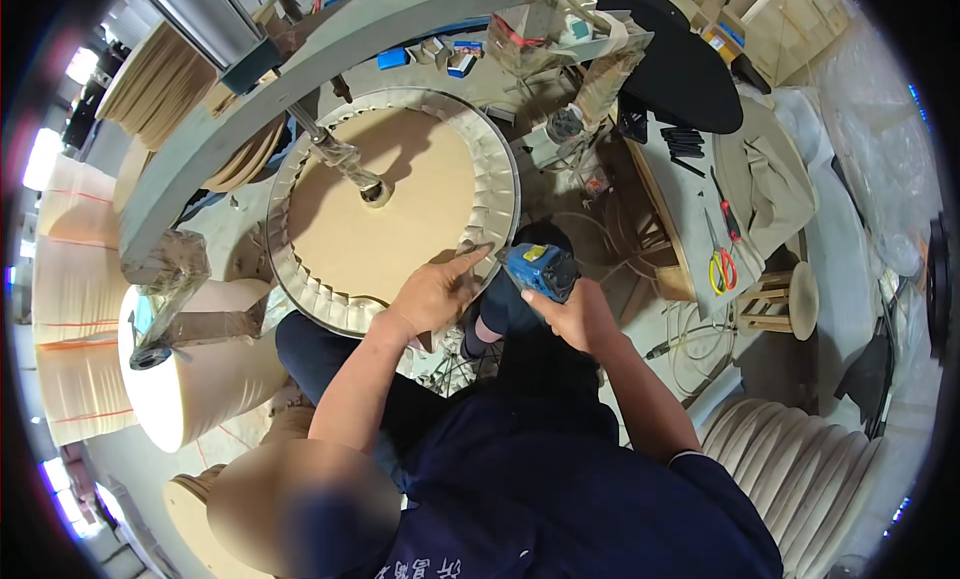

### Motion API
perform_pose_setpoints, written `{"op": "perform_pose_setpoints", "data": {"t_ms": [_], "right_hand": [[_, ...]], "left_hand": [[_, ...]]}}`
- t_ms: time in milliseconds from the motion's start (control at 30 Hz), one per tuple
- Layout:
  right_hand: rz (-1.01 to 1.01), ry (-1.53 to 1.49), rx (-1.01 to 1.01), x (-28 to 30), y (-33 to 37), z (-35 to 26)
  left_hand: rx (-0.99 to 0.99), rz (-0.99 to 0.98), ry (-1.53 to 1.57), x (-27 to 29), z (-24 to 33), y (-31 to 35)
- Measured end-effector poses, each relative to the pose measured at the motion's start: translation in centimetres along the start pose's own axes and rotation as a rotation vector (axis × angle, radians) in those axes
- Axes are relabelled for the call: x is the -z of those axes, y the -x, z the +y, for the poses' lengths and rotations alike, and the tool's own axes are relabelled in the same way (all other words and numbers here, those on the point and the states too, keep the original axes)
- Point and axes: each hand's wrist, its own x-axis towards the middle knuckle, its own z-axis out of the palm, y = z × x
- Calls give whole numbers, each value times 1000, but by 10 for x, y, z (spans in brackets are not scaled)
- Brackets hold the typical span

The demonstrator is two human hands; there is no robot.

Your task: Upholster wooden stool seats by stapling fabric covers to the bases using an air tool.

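Note:
In front of me a large round padded piece lies with its tan board facing up. Pale pleated fabric is folded inward all around its edge. At the near right of the rim, my left hand has its fingers closed on the fabric, the index finger reaching along the folds. My right hand is wrapped around the handle of a blue staple gun. The gun's nose is at the rim, just beside the left fingertips; whether it touches the fabric cannot be made out.
A metal press rod comes down onto the board's middle from a curved grey frame. On the right, a worktable bears scissors, a red-handled tool and black strips. Wooden discs and wrapped rolls stand left.

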Motion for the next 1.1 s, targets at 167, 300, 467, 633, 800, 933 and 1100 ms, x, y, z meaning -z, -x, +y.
{"op": "perform_pose_setpoints", "data": {"t_ms": [167, 300, 467, 633, 800, 933, 1100], "right_hand": [[-29, 77, 29, -2, 4, -11], [-90, 120, 31, -7, 1, -10], [-124, 90, 121, -14, -2, -15], [-113, 117, 108, -22, -9, -13], [-93, 154, 145, -31, -20, -16], [-19, 214, 175, -38, -25, -20], [-58, 248, 125, -25, -23, -32]], "left_hand": [[-181, 61, 48, 6, -33, -8], [-179, 99, -59, 13, -20, -10], [-194, 274, -58, -2, -34, -12], [-121, 389, -44, -9, -40, -19], [-77, 421, -10, -12, -39, -25], [-34, 416, 33, -10, -34, -29], [19, 422, 87, -13, -32, -26]]}}
